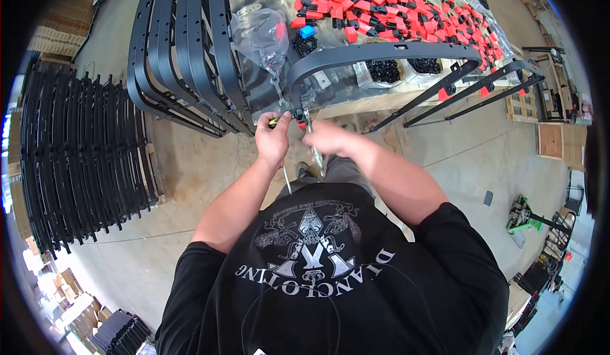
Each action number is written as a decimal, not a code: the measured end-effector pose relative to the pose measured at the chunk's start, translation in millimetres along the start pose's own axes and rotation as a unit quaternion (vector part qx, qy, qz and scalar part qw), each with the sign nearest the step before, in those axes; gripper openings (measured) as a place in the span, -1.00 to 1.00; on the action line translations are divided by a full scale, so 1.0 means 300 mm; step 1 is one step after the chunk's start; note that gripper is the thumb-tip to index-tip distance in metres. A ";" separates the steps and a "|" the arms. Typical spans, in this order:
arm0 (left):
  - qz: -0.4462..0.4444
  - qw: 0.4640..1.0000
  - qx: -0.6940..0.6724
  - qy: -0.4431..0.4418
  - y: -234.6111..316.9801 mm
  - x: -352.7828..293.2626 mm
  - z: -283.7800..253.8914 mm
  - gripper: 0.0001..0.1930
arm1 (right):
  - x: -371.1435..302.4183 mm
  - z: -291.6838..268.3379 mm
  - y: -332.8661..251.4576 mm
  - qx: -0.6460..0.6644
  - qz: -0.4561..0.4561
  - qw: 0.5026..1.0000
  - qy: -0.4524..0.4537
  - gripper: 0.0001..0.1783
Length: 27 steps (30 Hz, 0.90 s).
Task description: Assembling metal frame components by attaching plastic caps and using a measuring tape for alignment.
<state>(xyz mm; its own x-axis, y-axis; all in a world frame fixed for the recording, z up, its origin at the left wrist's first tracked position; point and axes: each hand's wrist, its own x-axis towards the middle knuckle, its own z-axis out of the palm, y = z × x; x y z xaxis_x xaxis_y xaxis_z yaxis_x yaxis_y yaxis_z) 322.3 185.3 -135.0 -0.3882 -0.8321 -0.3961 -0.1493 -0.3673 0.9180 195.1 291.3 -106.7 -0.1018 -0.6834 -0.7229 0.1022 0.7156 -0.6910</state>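
Note:
My left hand (pixel 273 137) is closed around a screwdriver; its yellow-and-black handle (pixel 274 123) shows by the fingers and its thin shaft (pixel 286 180) points back toward me. Slightly blurred, my right hand (pixel 326 137) grips silver pliers (pixel 318 157). The pliers' jaws are at the near end of a black curved metal frame (pixel 381 51), where a small red piece (pixel 302 125) shows. My left thumb and fingertips are close beside that same end. The jaws' exact contact is hidden.
More black frames (pixel 184 50) stand at the left of the workbench (pixel 337 108). Red and black plastic parts (pixel 394 5) are heaped on it, near bins of black pieces (pixel 384 71) and a clear plastic bag (pixel 260 34). Stacked black frames (pixel 82 158) stand left; a green pallet jack (pixel 522 214), right.

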 end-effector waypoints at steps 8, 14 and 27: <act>0.017 1.000 0.023 0.004 -0.042 0.011 -0.011 -0.76 | -0.056 -0.025 -0.062 0.191 0.055 0.979 -0.046 -0.76; 0.127 0.987 0.096 0.035 -0.098 0.061 -0.020 -0.79 | -0.040 0.000 -0.109 0.173 0.074 0.982 -0.003 -0.78; 0.080 0.995 0.060 0.017 -0.062 0.017 -0.003 -0.72 | 0.032 -0.016 0.018 -0.069 -0.032 0.996 0.038 -0.73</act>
<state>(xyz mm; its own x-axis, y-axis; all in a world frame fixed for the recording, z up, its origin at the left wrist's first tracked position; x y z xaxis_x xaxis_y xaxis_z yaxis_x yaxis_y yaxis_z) 324.0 187.4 -154.1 -0.3856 -0.8900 -0.2434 -0.1962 -0.1787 0.9642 190.1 289.3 -117.3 -0.1782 -0.7196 -0.6711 -0.0437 0.6872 -0.7252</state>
